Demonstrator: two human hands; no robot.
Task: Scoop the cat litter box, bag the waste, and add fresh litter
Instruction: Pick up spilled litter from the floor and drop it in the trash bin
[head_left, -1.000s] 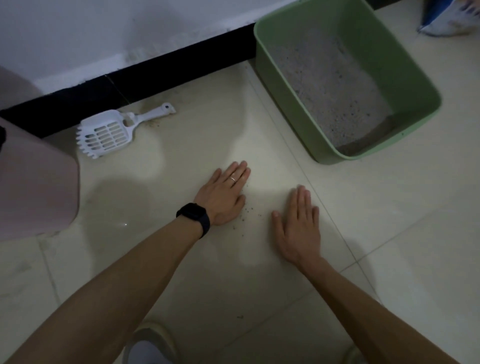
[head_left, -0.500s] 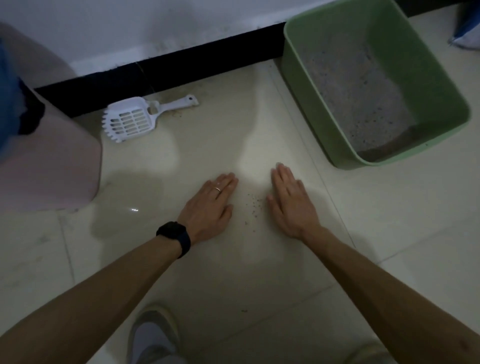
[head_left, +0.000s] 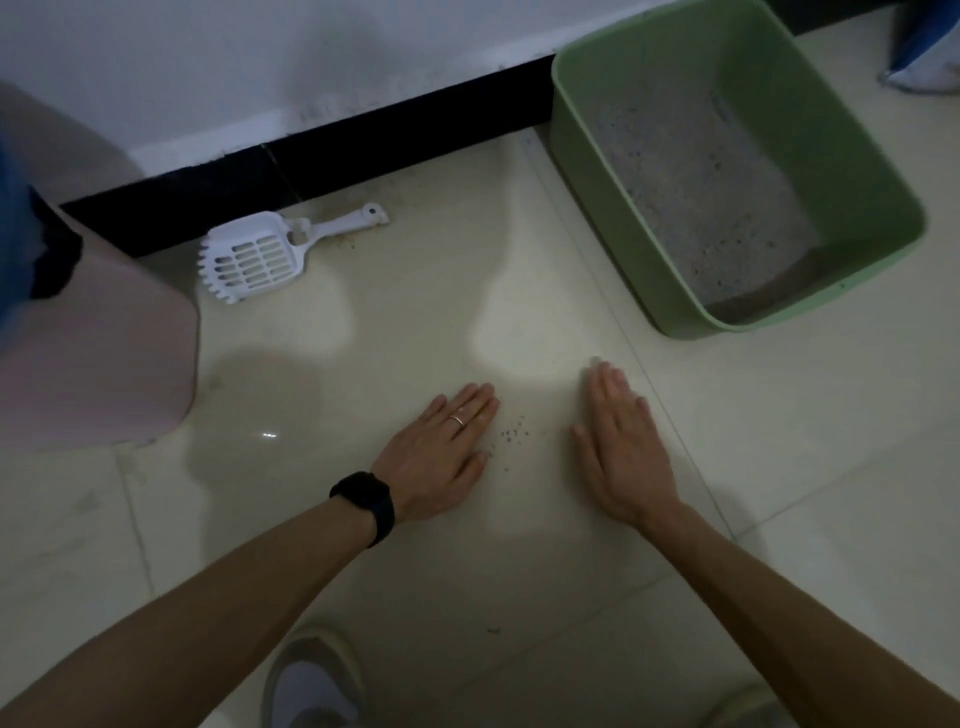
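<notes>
Litter box, green and rectangular, sits on the floor at the upper right, its far end close to the black baseboard. A thin layer of pale grey litter covers most of its bottom; along the near end a darker strip of the bottom shows.

The white slotted scoop lies flat on the floor at the upper left, well apart from the box. Its handle points right along the baseboard and its toothed edge points toward a pink bin just beside it. Something dark blue hangs over the bin's far left edge; I cannot tell what it is.

Both hands rest on the tiles in the middle, near the box's near left corner, and neither holds anything. The left hand lies palm down with fingers straight and together, a ring on one finger and a black watch on the wrist. The right hand also has its fingers straight and together, pointing away from the person. Between the two hands lies a small scatter of grains, closer to the left hand, touching neither as far as I can see.

A blue and white bag is cut off at the top right corner, past the box. A light shoe shows at the bottom edge between the forearms.
</notes>
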